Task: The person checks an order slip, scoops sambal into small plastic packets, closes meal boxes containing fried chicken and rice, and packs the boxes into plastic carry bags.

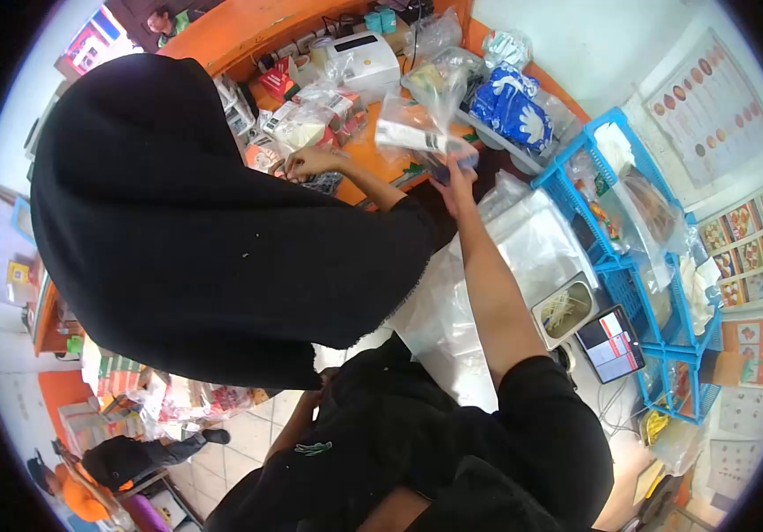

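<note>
My right hand (458, 184) reaches forward over the orange counter. It is closed on a clear plastic bag (439, 111) with a white printed slip (406, 137) on it. What lies inside the bag near my fingers is hard to make out. My left hand (327, 381) is low by my body, mostly covered by the black headscarf (222, 204) of a person beside me, so its fingers do not show. That person's hand (312, 163) is on the counter at a dark grey item, near paper boxes (342, 111) in clear plastic.
A white printer (364, 66) stands at the counter's back. To the right are blue-and-white packets (514, 106), blue plastic racks (616, 266), a tablet (610, 344) and a metal container (564, 310). Clear plastic sheets (452, 310) lie beneath my right arm. Another person (89, 492) is at lower left.
</note>
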Action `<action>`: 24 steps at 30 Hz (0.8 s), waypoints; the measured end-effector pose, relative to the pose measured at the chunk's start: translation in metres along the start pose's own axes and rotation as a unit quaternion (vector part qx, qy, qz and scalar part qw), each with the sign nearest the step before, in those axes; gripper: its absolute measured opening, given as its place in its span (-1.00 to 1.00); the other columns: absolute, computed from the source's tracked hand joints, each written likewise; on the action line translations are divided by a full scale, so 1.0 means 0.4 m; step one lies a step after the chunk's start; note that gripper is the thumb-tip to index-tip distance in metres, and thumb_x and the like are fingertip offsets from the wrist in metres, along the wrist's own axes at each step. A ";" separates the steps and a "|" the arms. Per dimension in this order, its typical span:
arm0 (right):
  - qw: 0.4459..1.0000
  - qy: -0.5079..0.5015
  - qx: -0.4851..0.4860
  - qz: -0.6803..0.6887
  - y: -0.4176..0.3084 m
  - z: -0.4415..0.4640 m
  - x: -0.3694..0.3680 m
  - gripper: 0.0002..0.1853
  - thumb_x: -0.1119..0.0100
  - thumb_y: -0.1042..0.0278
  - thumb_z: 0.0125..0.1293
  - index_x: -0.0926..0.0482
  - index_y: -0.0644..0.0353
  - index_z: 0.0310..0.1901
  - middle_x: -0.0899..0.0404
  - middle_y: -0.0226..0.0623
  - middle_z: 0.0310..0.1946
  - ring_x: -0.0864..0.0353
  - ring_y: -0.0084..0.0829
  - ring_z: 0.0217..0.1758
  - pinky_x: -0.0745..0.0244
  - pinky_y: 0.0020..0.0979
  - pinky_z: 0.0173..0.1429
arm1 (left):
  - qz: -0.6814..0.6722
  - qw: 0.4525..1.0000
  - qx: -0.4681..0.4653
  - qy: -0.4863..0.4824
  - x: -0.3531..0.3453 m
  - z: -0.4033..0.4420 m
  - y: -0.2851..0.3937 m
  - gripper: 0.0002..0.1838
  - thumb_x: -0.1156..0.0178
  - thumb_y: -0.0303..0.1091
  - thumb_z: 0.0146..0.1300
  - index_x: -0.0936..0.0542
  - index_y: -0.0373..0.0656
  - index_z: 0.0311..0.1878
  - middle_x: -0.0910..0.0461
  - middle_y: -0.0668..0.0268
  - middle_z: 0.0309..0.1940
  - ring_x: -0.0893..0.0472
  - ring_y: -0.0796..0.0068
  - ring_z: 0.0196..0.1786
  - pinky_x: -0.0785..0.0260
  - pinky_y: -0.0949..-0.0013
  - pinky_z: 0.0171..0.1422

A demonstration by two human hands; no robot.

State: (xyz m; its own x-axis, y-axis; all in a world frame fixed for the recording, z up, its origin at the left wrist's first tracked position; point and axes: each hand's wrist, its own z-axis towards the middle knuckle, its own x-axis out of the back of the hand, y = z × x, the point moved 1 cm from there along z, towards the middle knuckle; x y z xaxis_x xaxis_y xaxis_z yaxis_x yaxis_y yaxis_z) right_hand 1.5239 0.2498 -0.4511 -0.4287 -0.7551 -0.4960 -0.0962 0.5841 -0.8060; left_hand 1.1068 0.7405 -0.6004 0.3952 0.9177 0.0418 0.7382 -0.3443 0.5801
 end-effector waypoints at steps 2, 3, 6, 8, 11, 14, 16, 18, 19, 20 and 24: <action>0.993 -0.063 -0.094 -0.037 0.001 0.003 -0.002 0.12 -0.25 -0.45 0.28 0.24 -0.18 0.60 0.15 0.06 0.62 0.03 0.41 0.57 -0.12 0.42 0.46 | 0.032 0.999 0.014 0.014 0.005 -0.027 0.018 -0.53 -0.11 -0.07 0.48 -0.59 -0.19 0.27 -0.61 0.09 0.21 -0.56 0.24 0.28 -0.37 0.24 0.38; 0.987 -0.071 -0.109 -0.094 -0.007 0.008 -0.003 0.12 -0.24 -0.45 0.28 0.25 -0.20 0.61 0.17 0.03 0.63 0.02 0.40 0.58 -0.15 0.40 0.46 | 0.044 0.999 0.017 0.017 0.006 -0.025 0.028 -0.53 -0.11 -0.07 0.48 -0.59 -0.19 0.27 -0.61 0.10 0.20 -0.56 0.24 0.27 -0.37 0.24 0.37; 0.968 -0.040 -0.105 -0.226 -0.005 -0.025 0.032 -0.14 -0.27 -0.31 0.32 -0.19 -0.12 0.52 -0.20 -0.09 0.50 -0.40 0.12 0.40 -0.50 0.12 0.28 | 0.078 0.997 0.010 0.006 0.008 -0.012 0.059 -0.54 -0.10 -0.08 0.49 -0.59 -0.20 0.26 -0.62 0.10 0.18 -0.57 0.23 0.25 -0.39 0.24 0.35; 0.979 -0.052 -0.099 -0.173 0.014 -0.077 0.061 -0.26 -0.23 -0.19 0.40 -0.29 0.02 0.46 -0.31 -0.06 0.45 -0.55 0.01 0.30 -0.60 -0.02 0.22 | 0.112 0.994 -0.001 -0.016 0.002 0.011 0.081 -0.54 -0.09 -0.09 0.49 -0.59 -0.20 0.26 -0.63 0.10 0.16 -0.58 0.23 0.23 -0.39 0.24 0.33; 0.993 -0.067 -0.056 -0.077 0.044 -0.234 0.125 -0.50 -0.18 -0.02 0.49 -0.49 0.17 0.26 -0.57 -0.13 0.18 -0.74 -0.24 0.01 -0.72 -0.24 -0.01 | 0.190 0.980 -0.011 -0.057 -0.008 0.051 0.115 -0.55 -0.08 -0.10 0.50 -0.59 -0.20 0.26 -0.64 0.11 0.14 -0.59 0.23 0.21 -0.41 0.24 0.31; 0.982 -0.115 -0.057 -0.136 0.113 -0.516 0.199 -0.59 -0.13 0.13 0.49 -0.50 0.16 0.24 -0.63 -0.23 0.00 -0.71 -0.38 -0.17 -0.70 -0.32 -0.13 | 0.307 0.943 -0.015 -0.126 -0.005 0.111 0.179 -0.56 -0.07 -0.11 0.50 -0.59 -0.21 0.25 -0.65 0.11 0.11 -0.60 0.23 0.19 -0.42 0.24 0.29; 0.957 -0.165 -0.117 -0.208 0.170 -0.705 0.248 -0.65 -0.13 0.21 0.46 -0.56 0.16 0.18 -0.67 -0.27 -0.08 -0.68 -0.44 -0.24 -0.67 -0.36 -0.19 | 0.396 0.898 -0.001 -0.192 -0.022 0.146 0.209 -0.56 -0.06 -0.11 0.51 -0.59 -0.21 0.25 -0.65 0.12 0.10 -0.60 0.23 0.18 -0.43 0.24 0.28; 0.942 -0.213 -0.176 -0.190 0.222 -0.904 0.321 -0.68 -0.17 0.23 0.44 -0.60 0.15 0.14 -0.68 -0.29 -0.12 -0.67 -0.46 -0.22 -0.65 -0.39 -0.18 | 0.480 0.840 0.017 -0.251 -0.061 0.176 0.243 -0.56 -0.06 -0.12 0.51 -0.59 -0.21 0.25 -0.66 0.12 0.08 -0.61 0.23 0.16 -0.44 0.24 0.26; 0.941 -0.219 -0.194 -0.168 0.219 -0.992 0.336 -0.68 -0.19 0.21 0.44 -0.62 0.16 0.13 -0.68 -0.30 -0.12 -0.67 -0.46 -0.20 -0.64 -0.40 -0.16 | 0.519 0.809 0.018 -0.277 -0.090 0.189 0.265 -0.56 -0.05 -0.12 0.51 -0.59 -0.21 0.25 -0.66 0.12 0.08 -0.61 0.23 0.15 -0.44 0.24 0.25; 0.935 -0.242 -0.208 -0.152 0.216 -1.070 0.334 -0.68 -0.21 0.20 0.45 -0.63 0.16 0.12 -0.68 -0.30 -0.13 -0.67 -0.46 -0.17 -0.64 -0.40 -0.13 | 0.553 0.777 0.018 -0.298 -0.115 0.193 0.286 -0.57 -0.05 -0.12 0.52 -0.59 -0.21 0.25 -0.67 0.12 0.07 -0.62 0.23 0.15 -0.44 0.24 0.25; 0.984 -0.100 -0.117 -0.089 0.211 -1.347 0.481 -0.64 -0.22 0.15 0.49 -0.61 0.15 0.19 -0.68 -0.32 -0.13 -0.65 -0.50 -0.11 -0.59 -0.45 -0.04 | 0.672 0.643 -0.006 -0.368 -0.279 0.179 0.342 -0.57 -0.03 -0.13 0.52 -0.59 -0.22 0.24 -0.68 0.13 0.04 -0.63 0.23 0.12 -0.46 0.24 0.22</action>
State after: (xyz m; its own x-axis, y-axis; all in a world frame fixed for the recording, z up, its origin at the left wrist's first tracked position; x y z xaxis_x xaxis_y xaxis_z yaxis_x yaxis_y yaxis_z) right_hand 0.9492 0.3142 -0.4407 -0.2025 -0.8815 -0.4265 -0.3677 0.4721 -0.8012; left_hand 1.2027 0.5768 -0.5841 0.8266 -0.5502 0.1182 -0.5422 -0.7223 0.4294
